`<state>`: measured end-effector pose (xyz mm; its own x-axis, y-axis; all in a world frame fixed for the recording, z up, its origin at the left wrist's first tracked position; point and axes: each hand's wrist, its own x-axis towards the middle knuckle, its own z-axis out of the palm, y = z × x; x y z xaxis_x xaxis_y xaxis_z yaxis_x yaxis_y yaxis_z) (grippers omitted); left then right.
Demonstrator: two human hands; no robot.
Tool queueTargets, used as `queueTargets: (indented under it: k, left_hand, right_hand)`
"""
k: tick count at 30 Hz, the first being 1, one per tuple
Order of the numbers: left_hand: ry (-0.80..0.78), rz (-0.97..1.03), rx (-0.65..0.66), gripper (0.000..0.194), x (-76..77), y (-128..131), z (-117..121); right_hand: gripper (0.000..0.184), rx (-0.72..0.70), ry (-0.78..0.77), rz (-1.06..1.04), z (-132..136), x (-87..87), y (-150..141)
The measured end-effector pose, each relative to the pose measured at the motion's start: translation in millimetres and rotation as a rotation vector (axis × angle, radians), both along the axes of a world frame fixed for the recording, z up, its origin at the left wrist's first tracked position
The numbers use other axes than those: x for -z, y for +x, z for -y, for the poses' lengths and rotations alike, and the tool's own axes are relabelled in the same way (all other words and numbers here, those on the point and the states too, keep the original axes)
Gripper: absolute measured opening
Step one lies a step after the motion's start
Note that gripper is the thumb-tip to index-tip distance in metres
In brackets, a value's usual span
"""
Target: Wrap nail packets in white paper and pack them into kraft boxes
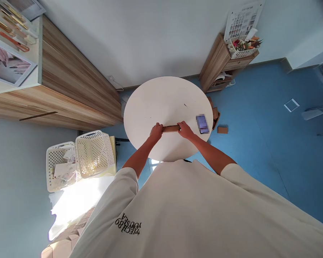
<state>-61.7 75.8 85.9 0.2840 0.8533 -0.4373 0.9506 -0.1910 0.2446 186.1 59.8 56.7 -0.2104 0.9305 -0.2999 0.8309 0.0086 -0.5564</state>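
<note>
A flat brown cardboard piece [171, 128] lies on the round white table [161, 100], near its front edge. My left hand [156, 131] grips its left end with the fingers curled over it. At the right end, my right hand [185, 129] is closed on the cardboard in the same way. A blurred purple object [202, 124] rests on the table just right of my right hand.
Two white perforated baskets [80, 159] with papers stand on the floor at the left. A wooden counter [70, 96] runs along the left wall. A small wooden cabinet [218, 64] with a basket on top stands behind the table. Cardboard pieces [222, 129] lie on the blue floor.
</note>
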Motion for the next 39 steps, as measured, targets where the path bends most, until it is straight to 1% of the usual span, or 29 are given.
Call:
queueTargets:
  k: [7,14,20,25,29,34,39]
  left_hand:
    - [0.011,-0.035,0.049,0.025,-6.8,0,-3]
    - [-0.001,-0.025,0.039,0.023,-8.6,1,-3]
    - [-0.005,0.006,0.027,0.024,-5.1,-2,-3]
    - [0.030,0.054,0.036,0.023,1.3,-7,0]
    - [0.039,0.047,0.054,0.024,4.7,-8,0]
    - [0.031,0.042,0.076,0.024,4.8,-8,-2]
    - [0.012,0.033,0.066,0.026,2.7,-9,-2]
  right_hand:
    - [0.040,-0.002,-0.023,0.041,-2,-6.1,-2]
    - [0.032,-0.022,-0.062,0.153,-7,-13.9,-10]
    - [0.032,-0.033,-0.072,0.197,-7,-19.8,-15]
    - [0.028,-0.008,-0.081,0.196,-6,-20.2,-16]
    - [0.023,0.035,-0.100,0.219,-8,-21.0,-20]
    - [0.026,0.077,-0.125,0.240,-8,-21.8,-27]
    - [0.032,0.081,-0.086,0.191,-5,-21.9,-24]
